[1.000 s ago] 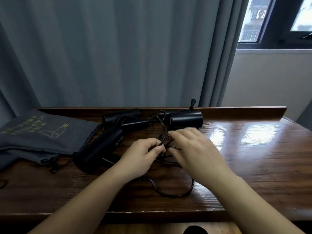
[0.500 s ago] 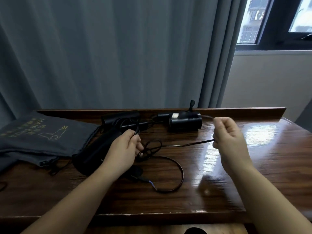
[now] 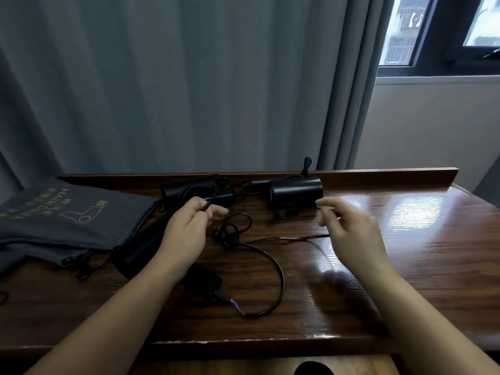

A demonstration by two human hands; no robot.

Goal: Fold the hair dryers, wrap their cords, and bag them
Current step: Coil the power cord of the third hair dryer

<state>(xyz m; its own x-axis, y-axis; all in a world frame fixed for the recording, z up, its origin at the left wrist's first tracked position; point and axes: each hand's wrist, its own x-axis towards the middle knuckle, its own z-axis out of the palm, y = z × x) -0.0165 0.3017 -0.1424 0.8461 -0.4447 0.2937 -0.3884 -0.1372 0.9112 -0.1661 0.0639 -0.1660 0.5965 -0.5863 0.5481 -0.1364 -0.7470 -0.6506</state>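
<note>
We take the right-hand hair dryer (image 3: 296, 192) as landmark; it lies at the back of the desk (image 3: 405, 253), matte black, with a short round barrel.

Cord (image 3: 270, 269): thin, black, glossy. It tangles in a knot just left and nearer to us of the landmark, then sweeps in one open loop toward the desk's front edge. We judge it light and limp with some spring, likely to uncoil if released, so best pinched close to the knot and fed loop by loop.

Left hand (image 3: 186, 234): left of the landmark, fingers curled and pinching a strand of cord.

Right hand (image 3: 349, 234): just in front of the landmark, blurred, fingers loosely spread; a strand runs toward it, but we see no grip, so we read it as relaxed and holding nothing.

Second hair dryer (image 3: 151, 234): left of the landmark, long black body partly under the left hand. Hard plastic, probably smooth; take it by the barrel.

Bag (image 3: 67, 215): grey cloth with drawstring, far left of the landmark, lying flat and soft.
</note>
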